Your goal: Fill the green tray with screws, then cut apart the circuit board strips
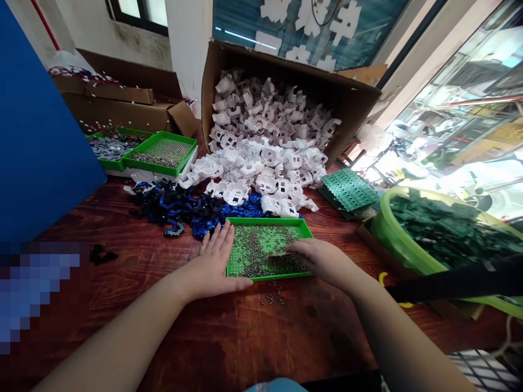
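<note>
In front of me lies a shallow green tray [269,221] with a perforated bottom, strewn with many small metal screws [257,247]. My left hand [216,261] rests against the tray's left end, fingers stretched out and the thumb along the near edge. Over the right part of the tray, my right hand [312,256] has its fingers closed on a thin, flat, light-coloured piece [280,254] that touches the screws. What that piece is, I cannot make out. Several loose screws [273,296] lie on the wooden table just below the tray.
A tipped cardboard box [351,114] spills white plastic parts [261,158] behind the tray, beside blue and black parts [180,207]. Another green tray [163,147] stands back left. To the right are stacked green boards [347,190] and a yellow-green basin [384,228] of dark green pieces.
</note>
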A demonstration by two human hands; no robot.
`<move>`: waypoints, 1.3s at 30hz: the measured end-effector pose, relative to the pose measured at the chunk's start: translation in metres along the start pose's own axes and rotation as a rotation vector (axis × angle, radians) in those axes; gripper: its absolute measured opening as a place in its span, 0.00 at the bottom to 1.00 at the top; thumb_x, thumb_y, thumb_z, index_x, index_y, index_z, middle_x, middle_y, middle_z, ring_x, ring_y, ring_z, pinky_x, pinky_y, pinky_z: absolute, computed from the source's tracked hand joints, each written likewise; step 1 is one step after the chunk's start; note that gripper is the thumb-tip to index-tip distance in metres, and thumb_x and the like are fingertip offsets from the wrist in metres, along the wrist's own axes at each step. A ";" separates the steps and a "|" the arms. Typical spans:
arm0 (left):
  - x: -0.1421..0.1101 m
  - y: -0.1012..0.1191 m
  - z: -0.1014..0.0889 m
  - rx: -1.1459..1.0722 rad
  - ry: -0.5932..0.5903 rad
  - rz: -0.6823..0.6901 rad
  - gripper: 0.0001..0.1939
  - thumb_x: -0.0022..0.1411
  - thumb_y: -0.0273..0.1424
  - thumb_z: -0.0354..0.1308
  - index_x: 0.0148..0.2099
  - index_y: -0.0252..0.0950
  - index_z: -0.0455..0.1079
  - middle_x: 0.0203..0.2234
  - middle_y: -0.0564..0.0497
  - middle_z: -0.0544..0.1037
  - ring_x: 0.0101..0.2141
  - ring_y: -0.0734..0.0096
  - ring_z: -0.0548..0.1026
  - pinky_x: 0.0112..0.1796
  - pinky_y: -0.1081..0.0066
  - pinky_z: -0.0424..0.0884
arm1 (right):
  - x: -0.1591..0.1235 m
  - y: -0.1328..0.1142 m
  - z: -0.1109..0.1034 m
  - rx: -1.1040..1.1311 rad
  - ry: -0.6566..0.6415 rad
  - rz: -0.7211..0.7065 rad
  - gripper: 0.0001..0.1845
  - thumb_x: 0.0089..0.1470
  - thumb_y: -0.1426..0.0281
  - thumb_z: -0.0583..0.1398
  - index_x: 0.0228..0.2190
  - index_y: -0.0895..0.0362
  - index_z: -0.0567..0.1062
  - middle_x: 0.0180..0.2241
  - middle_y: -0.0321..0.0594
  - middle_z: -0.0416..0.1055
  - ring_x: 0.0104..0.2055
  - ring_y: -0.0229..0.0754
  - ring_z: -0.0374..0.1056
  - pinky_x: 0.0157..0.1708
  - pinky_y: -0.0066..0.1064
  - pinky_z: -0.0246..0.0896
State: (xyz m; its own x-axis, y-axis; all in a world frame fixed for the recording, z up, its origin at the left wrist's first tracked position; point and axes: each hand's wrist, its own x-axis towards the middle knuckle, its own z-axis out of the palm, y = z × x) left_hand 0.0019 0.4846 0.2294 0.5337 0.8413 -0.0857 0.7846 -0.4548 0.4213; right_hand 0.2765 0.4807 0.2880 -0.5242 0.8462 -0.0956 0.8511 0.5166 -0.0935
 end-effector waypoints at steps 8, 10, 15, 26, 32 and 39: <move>0.000 -0.001 0.002 0.022 0.013 -0.002 0.57 0.48 0.63 0.40 0.63 0.30 0.19 0.61 0.42 0.22 0.59 0.49 0.25 0.56 0.50 0.35 | 0.032 -0.005 -0.005 0.240 -0.067 -0.015 0.05 0.59 0.69 0.56 0.35 0.55 0.72 0.34 0.35 0.70 0.35 0.40 0.65 0.31 0.25 0.56; 0.000 -0.001 0.002 0.024 0.011 0.002 0.57 0.48 0.63 0.40 0.63 0.30 0.20 0.61 0.42 0.22 0.59 0.49 0.25 0.56 0.50 0.35 | 0.048 -0.001 -0.002 0.180 0.004 0.072 0.04 0.58 0.69 0.56 0.35 0.55 0.72 0.34 0.36 0.70 0.35 0.41 0.65 0.30 0.25 0.56; 0.000 0.001 0.000 0.022 -0.007 -0.020 0.55 0.50 0.62 0.38 0.64 0.27 0.23 0.61 0.41 0.23 0.59 0.51 0.24 0.57 0.50 0.34 | 0.075 -0.002 0.006 -0.003 0.149 0.082 0.05 0.59 0.71 0.56 0.38 0.55 0.71 0.36 0.37 0.70 0.37 0.42 0.65 0.32 0.26 0.56; 0.000 -0.002 0.005 -0.042 0.053 -0.007 0.42 0.60 0.54 0.31 0.64 0.33 0.21 0.61 0.46 0.22 0.60 0.58 0.24 0.57 0.52 0.32 | 0.014 -0.024 0.002 -0.039 0.012 -0.127 0.11 0.56 0.79 0.55 0.38 0.55 0.71 0.34 0.36 0.69 0.36 0.42 0.65 0.34 0.27 0.55; 0.001 0.000 0.004 -0.048 0.045 -0.032 0.40 0.61 0.53 0.29 0.64 0.32 0.24 0.62 0.46 0.23 0.60 0.59 0.25 0.57 0.53 0.33 | 0.024 -0.055 0.007 0.174 0.049 0.023 0.04 0.60 0.69 0.55 0.35 0.55 0.70 0.31 0.35 0.69 0.33 0.39 0.65 0.29 0.25 0.54; -0.001 -0.003 0.004 -0.048 0.051 -0.021 0.37 0.62 0.51 0.29 0.64 0.35 0.24 0.62 0.47 0.24 0.60 0.58 0.26 0.57 0.52 0.34 | 0.038 -0.015 0.017 0.277 0.122 0.454 0.09 0.57 0.65 0.56 0.39 0.55 0.71 0.33 0.37 0.71 0.32 0.41 0.66 0.26 0.26 0.54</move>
State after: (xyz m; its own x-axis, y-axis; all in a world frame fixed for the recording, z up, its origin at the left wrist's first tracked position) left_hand 0.0007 0.4842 0.2248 0.4993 0.8650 -0.0499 0.7790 -0.4230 0.4628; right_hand 0.2436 0.5029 0.2693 -0.0844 0.9937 -0.0734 0.9427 0.0557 -0.3289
